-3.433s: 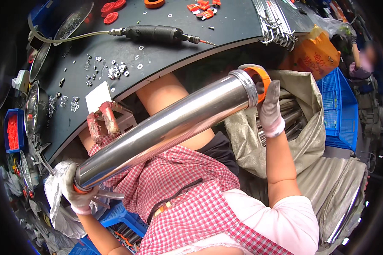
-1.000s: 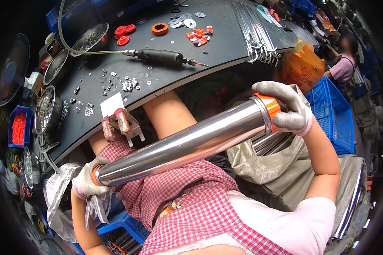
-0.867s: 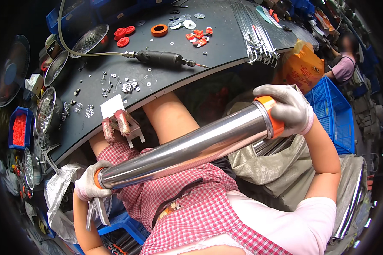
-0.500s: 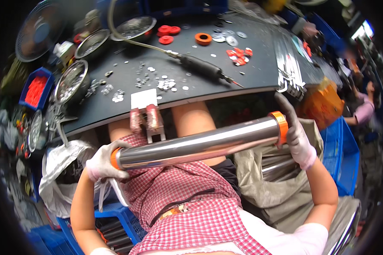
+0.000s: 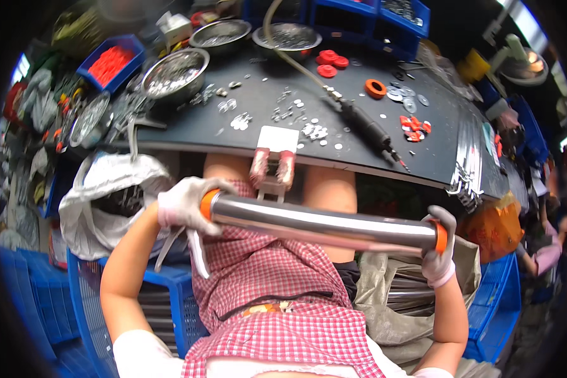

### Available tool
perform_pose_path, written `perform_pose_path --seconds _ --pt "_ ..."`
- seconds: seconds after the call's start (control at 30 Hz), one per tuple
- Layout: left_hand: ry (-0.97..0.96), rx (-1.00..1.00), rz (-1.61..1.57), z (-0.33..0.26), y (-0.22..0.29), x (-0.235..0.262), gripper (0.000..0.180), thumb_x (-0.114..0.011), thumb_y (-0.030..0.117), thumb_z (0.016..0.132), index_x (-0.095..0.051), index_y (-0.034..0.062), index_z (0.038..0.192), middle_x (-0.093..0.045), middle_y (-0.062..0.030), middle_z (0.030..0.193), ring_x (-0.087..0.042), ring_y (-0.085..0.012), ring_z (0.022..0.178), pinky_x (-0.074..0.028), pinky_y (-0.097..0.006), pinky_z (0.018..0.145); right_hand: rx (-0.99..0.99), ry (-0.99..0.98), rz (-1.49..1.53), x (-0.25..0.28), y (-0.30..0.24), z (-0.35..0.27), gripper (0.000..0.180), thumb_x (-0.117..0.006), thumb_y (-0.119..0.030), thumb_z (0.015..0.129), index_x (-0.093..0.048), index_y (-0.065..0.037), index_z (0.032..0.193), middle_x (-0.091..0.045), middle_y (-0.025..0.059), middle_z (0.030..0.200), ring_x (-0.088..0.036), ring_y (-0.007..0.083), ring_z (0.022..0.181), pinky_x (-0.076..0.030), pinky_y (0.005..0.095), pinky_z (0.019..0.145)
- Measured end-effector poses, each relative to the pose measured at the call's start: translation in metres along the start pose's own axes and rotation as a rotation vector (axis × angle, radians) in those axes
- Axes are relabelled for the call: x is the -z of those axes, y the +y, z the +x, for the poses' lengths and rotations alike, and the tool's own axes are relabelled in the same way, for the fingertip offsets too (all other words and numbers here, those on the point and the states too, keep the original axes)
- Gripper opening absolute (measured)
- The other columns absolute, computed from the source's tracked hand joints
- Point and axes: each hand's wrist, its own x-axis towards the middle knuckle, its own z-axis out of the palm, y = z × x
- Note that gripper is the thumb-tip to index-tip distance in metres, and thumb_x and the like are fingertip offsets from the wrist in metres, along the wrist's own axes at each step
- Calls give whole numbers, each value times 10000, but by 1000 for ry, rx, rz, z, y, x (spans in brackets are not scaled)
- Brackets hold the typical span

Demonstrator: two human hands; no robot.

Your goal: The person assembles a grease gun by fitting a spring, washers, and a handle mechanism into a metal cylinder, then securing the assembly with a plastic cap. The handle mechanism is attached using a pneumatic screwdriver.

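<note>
A shiny metal tube (image 5: pixel 324 223) with orange rings at both ends lies crosswise above my lap, its right end a little lower. My gloved left hand (image 5: pixel 188 205) is closed round the left end, beside the orange ring (image 5: pixel 208 204). At the other end my gloved right hand (image 5: pixel 439 263) grips the tube by the orange cap (image 5: pixel 441 236), fingers bent over its outer side. A small stand with two red padded arms (image 5: pixel 273 169) juts from the table edge, just beyond the tube. Inside both ends I cannot see.
On the dark table (image 5: pixel 246 94) lie a black power screwdriver (image 5: pixel 365 125) with a hose, red parts (image 5: pixel 416 128), an orange ring (image 5: pixel 375 88) and thin metal strips (image 5: pixel 467 162). Metal bowls (image 5: pixel 175 74) stand behind. Sacks (image 5: pixel 382 309) and blue crates (image 5: pixel 181 290) flank my legs.
The tube has tilted: its right end has dropped and its left end has risen, both hands moving with it. The whole view has also shifted, with the table appearing farther right.
</note>
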Motion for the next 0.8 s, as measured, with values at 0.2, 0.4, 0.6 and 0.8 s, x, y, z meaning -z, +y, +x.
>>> perform_pose_path --seconds 0.2,0.4,0.6,0.8 --pt "58 -30 -19 5 -25 1 743 -845 301 490 -563 80 1140 -630 -133 1050 -621 -263 959 -485 -331 853 -215 79 451 -23 -15 19 1054 -538 -787 665 -308 -32 1364 -481 143 1219 -520 226 1066 -424 366 934" --pt "138 39 214 -7 -17 5 689 -832 273 505 -562 108 1117 -657 -114 956 -646 -273 868 -507 -337 781 -703 -287 482 -3 -3 25 879 -475 -738 767 -389 -39 1294 -490 107 1117 -486 215 1094 -398 344 935" --pt "397 -43 273 -37 -28 -16 631 -807 281 504 -586 127 1075 -668 -124 828 -651 -325 747 -526 -385 694 283 100 -355 -24 25 54 454 -396 -396 929 -466 -13 1164 -529 183 1026 -525 303 905 -394 443 869" --pt "1033 -42 656 -110 -7 -23 672 -795 443 560 -550 247 1154 -639 -44 853 -630 -266 786 -475 -363 814 622 167 -471 -73 -82 117 452 -312 -376 955 -589 -21 1001 -607 160 868 -594 315 781 -470 408 660"
